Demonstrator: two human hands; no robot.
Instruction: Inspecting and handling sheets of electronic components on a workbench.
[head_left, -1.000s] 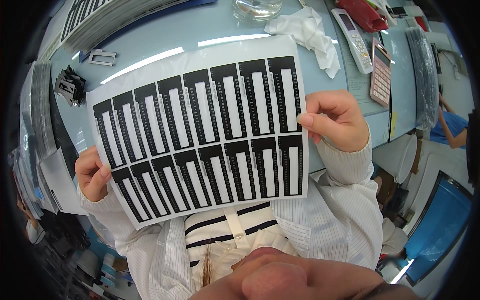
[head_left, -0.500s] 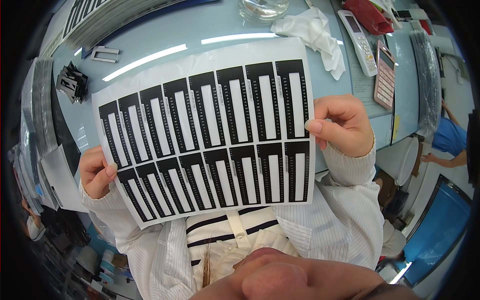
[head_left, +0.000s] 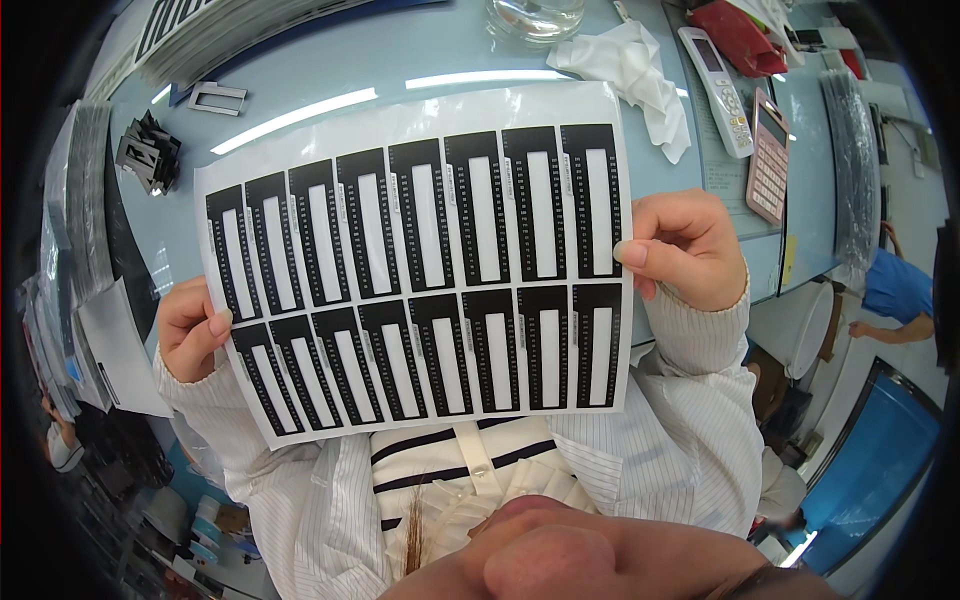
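A white sheet [head_left: 400, 312] printed with two rows of black rectangular frames is held up in front of me, above the near edge of the table. Each black frame has a white strip down its middle. My left hand [head_left: 190, 330] pinches the sheet's left edge, thumb on the printed face. On the opposite edge, my right hand [head_left: 688, 248] grips it between thumb and bent fingers. The sheet lies fairly flat between both hands, its left side tilted slightly lower.
A pale table [head_left: 300, 85] carries a pile of small black pieces [head_left: 148, 152], a stack of printed sheets [head_left: 205, 40], crumpled white tissue [head_left: 635, 80], a glass bowl [head_left: 535, 18], a white remote-like handset [head_left: 718, 90] and a pink calculator [head_left: 768, 155]. A person in blue [head_left: 900, 295] is at far right.
The sheet's left side has risen a little with my left hand, so the sheet sits more level. My right hand stays almost in place.
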